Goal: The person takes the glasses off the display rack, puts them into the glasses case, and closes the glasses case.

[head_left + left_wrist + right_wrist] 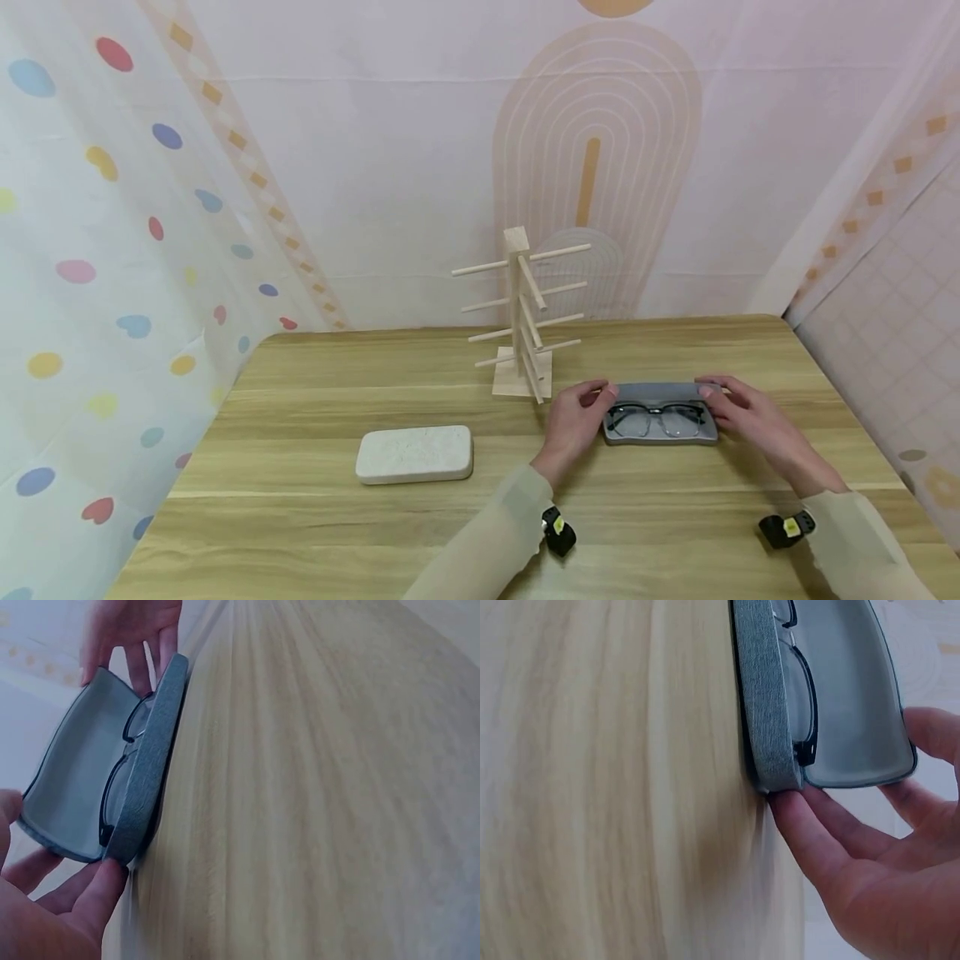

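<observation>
A grey eyeglass case (660,442) stands opened on the table at the right, its lid tilted up at the back. Inside its base lie dark-framed glasses (655,409) with clear lenses. My left hand (573,421) grips the case's left end, fingers at both lid and base. At the opposite end, my right hand (753,421) holds the lid and base corner in the same way. The right wrist view shows that hand's fingers (810,840) against the base's end and the lid's edge. Part of the glasses is hidden by the case wall in both wrist views.
A pale closed case (414,454) lies to the left on the wooden table (300,517). Behind my left hand rises a wooden rack (517,292) with several pegs sticking out sideways and forward. A patterned curtain (390,183) hangs past the table's back edge.
</observation>
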`<move>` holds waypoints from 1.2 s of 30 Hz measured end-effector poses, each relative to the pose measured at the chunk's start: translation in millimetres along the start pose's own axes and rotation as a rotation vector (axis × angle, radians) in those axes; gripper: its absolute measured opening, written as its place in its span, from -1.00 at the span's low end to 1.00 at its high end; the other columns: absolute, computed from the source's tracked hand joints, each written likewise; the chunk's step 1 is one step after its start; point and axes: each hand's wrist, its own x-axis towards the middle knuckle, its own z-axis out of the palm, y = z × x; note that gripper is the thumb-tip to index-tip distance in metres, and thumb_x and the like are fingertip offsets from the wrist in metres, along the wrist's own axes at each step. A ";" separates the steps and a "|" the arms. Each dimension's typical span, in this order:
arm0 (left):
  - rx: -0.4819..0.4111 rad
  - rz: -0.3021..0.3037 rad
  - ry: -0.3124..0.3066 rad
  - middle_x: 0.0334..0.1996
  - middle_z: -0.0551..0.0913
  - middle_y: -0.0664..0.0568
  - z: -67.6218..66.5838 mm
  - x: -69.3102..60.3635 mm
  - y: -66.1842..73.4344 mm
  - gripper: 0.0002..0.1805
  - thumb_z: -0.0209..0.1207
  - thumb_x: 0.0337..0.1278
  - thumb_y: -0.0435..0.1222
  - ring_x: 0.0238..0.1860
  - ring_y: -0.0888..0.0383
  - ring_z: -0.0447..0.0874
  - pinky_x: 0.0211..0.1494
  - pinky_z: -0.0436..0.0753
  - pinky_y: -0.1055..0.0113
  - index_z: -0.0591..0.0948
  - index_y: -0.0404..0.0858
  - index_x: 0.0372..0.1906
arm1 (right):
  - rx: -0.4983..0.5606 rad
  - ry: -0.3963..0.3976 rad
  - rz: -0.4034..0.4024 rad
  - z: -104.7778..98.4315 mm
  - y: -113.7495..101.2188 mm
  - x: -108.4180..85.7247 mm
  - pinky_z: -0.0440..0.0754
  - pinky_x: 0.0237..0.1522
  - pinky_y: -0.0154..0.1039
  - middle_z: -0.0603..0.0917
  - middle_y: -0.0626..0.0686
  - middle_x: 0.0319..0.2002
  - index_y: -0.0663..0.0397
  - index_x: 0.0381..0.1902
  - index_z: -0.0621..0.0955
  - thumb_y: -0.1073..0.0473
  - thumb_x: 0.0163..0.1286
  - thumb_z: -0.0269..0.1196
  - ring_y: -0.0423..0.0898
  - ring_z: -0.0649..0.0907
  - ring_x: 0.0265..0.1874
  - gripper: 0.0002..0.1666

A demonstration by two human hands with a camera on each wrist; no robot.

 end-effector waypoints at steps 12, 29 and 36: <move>-0.078 -0.053 -0.065 -0.06 0.78 0.03 -3.7 0.2 -1.8 -0.57 0.37 0.32 -0.09 -0.06 0.26 0.69 0.02 0.68 0.41 0.74 -0.30 0.11 | 0.060 -0.115 -0.016 -11.5 4.0 -3.9 0.67 0.06 -0.34 0.23 0.58 0.44 0.41 0.53 0.21 0.02 0.72 -0.01 0.30 0.47 0.31 -0.32; -0.178 -0.056 -0.121 -0.07 0.78 0.00 -6.0 -4.6 -6.7 -0.58 0.49 0.14 -0.29 -0.06 0.24 0.71 0.05 0.68 0.42 0.74 -0.33 0.11 | 0.166 -0.232 0.005 -26.0 13.1 -4.2 0.73 0.05 -0.19 0.24 0.52 0.42 0.45 0.53 0.21 0.18 0.66 0.10 -0.22 0.65 0.08 -0.32; -0.210 -0.050 -0.155 -0.10 0.78 0.04 -7.4 -3.8 -8.8 -0.60 0.50 0.10 -0.35 -0.09 0.29 0.69 0.00 0.66 0.47 0.76 -0.31 0.08 | 0.158 -0.234 0.019 -28.8 16.5 -4.0 0.73 0.03 -0.21 0.26 0.46 0.39 0.44 0.51 0.27 0.20 0.60 0.19 -0.23 0.64 0.06 -0.31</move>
